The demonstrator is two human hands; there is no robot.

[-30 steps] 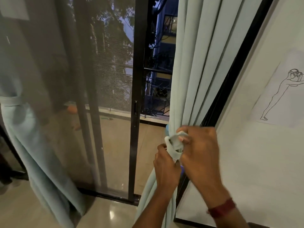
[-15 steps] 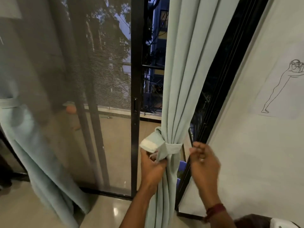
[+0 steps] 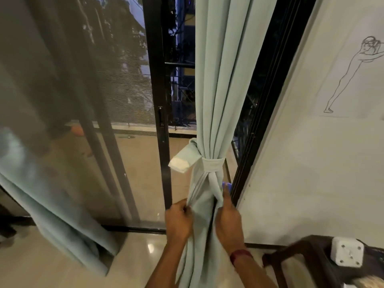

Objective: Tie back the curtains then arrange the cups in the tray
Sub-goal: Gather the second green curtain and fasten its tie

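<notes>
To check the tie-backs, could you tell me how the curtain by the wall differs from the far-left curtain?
The curtain by the wall hangs nearly upright, cinched by a tie-back band; the far-left curtain slants, its tie unclear. The left hand and right hand grip the first below the band; neither touches the other. Both are pale green cloth.

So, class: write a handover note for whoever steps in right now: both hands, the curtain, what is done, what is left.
Left hand pinches folds of the curtain below the tieback.
Right hand grips the folds beside it.
The tieback is wrapped round the gathered curtain, one end sticking out left.
Done: this curtain tied.
Left: neaten folds, then cups into tray; neither in view.
</notes>
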